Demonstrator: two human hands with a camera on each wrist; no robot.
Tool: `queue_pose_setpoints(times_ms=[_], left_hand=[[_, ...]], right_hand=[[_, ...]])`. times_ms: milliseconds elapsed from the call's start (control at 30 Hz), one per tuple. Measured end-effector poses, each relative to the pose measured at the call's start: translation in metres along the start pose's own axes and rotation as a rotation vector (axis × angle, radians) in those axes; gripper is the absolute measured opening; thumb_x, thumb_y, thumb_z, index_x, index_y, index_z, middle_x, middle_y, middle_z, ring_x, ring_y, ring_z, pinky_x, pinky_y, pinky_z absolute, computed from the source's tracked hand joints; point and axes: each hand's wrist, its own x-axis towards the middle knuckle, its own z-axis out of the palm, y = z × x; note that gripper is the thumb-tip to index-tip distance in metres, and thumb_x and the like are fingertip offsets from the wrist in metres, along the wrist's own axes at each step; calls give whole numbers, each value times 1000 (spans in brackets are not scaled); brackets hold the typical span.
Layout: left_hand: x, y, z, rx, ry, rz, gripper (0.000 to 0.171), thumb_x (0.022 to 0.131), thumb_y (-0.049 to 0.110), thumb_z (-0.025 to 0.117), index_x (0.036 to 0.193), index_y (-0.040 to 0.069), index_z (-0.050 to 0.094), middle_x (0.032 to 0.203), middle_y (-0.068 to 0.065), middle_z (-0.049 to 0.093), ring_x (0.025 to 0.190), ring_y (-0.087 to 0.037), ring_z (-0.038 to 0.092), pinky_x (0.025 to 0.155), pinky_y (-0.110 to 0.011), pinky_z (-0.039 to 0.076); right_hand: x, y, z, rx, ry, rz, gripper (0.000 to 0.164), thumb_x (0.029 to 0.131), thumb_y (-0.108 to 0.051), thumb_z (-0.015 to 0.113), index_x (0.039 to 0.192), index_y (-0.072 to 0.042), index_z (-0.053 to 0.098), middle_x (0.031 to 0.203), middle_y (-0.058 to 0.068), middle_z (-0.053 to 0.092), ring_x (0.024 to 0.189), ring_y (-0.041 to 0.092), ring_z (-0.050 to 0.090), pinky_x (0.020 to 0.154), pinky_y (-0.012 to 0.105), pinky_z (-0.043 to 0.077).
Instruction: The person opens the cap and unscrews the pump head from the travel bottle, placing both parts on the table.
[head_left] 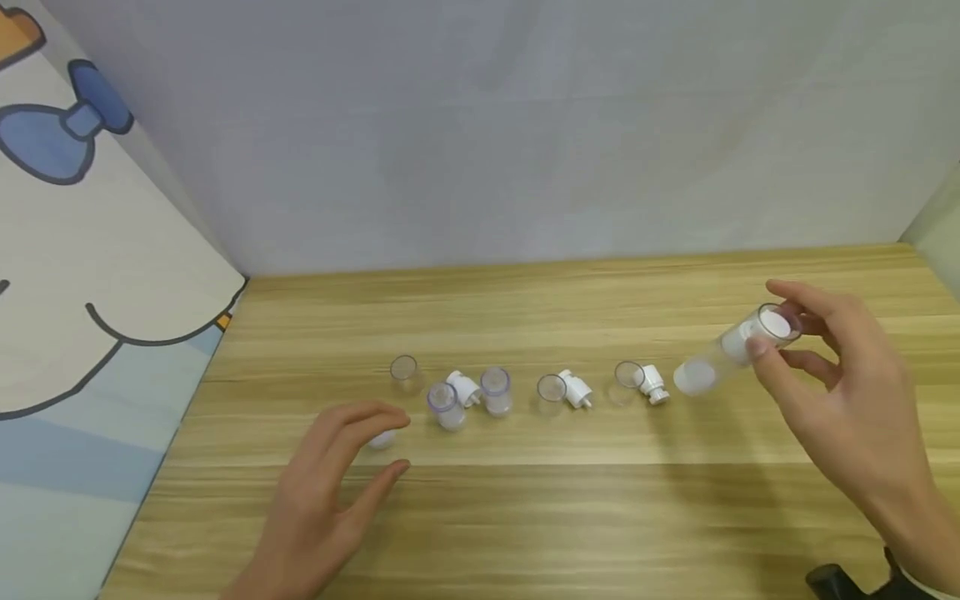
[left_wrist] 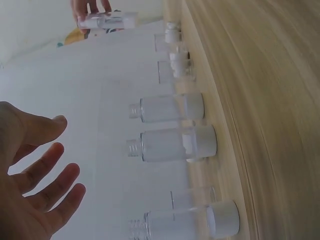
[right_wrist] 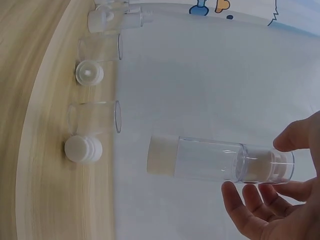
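Above the table's right side, my right hand (head_left: 862, 400) grips a clear airless pump bottle (head_left: 711, 365) by its transparent overcap, thumb on one side and fingers on the other. The bottle has a white base and a white pump under the cap, and tilts in the head view; the right wrist view shows it whole (right_wrist: 207, 159). On the left, my left hand (head_left: 318, 492) hovers with thumb and fingers apart, holding nothing. Its fingers partly hide a bottle with a white base (head_left: 381, 439), seen more fully in the left wrist view (left_wrist: 223, 220).
Two clear bottles without pumps (head_left: 447, 408) (head_left: 497, 395) stand mid-table. Along the same row are several upright clear overcaps (head_left: 551, 392) and white pump heads (head_left: 576, 390) lying on their sides. A pale cloth wall (head_left: 525, 167) rises behind the wooden table (head_left: 525, 525).
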Motion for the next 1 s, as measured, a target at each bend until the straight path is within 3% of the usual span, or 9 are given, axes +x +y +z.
queue_pose_setpoints(times_ms=[233, 433, 600, 833, 1000], left_hand=[[2, 8, 10, -50, -11, 72, 35, 106, 29, 61, 121, -1, 70, 120, -13, 68, 112, -24, 62, 111, -15, 42], [1, 14, 14, -54, -46, 81, 36, 108, 30, 57, 123, 0, 69, 121, -14, 67, 113, -24, 62, 112, -15, 42], [2, 18, 17, -43, -64, 104, 36, 109, 30, 55, 127, 1, 68, 124, -13, 67, 115, -26, 63, 115, -17, 40], [1, 21, 26, -54, -88, 178, 35, 109, 26, 56, 129, 0, 67, 127, -12, 67, 117, -26, 64, 115, -21, 43], [2, 23, 31, -26, -108, 206, 37, 109, 28, 55, 133, 1, 65, 130, -10, 67, 119, -25, 64, 115, -25, 45]], right_hand=[[-8, -12, 7, 97, -59, -105, 43, 90, 15, 67, 131, 1, 66, 120, -2, 62, 110, 10, 59, 88, 6, 55], [-18, -18, 14, 144, -106, -160, 43, 87, 19, 66, 128, 4, 64, 119, 1, 61, 109, 11, 59, 90, 8, 55], [-25, -22, 13, 195, -169, -115, 44, 87, 20, 67, 127, 4, 61, 125, 5, 62, 116, 13, 60, 93, 10, 55], [-29, -24, 11, 481, -313, -60, 45, 87, 24, 64, 129, 10, 56, 127, 12, 60, 115, 16, 59, 97, 17, 57], [-31, -26, 16, 531, -403, -20, 46, 86, 27, 63, 128, 11, 54, 125, 8, 58, 117, 16, 58, 100, 22, 57]])
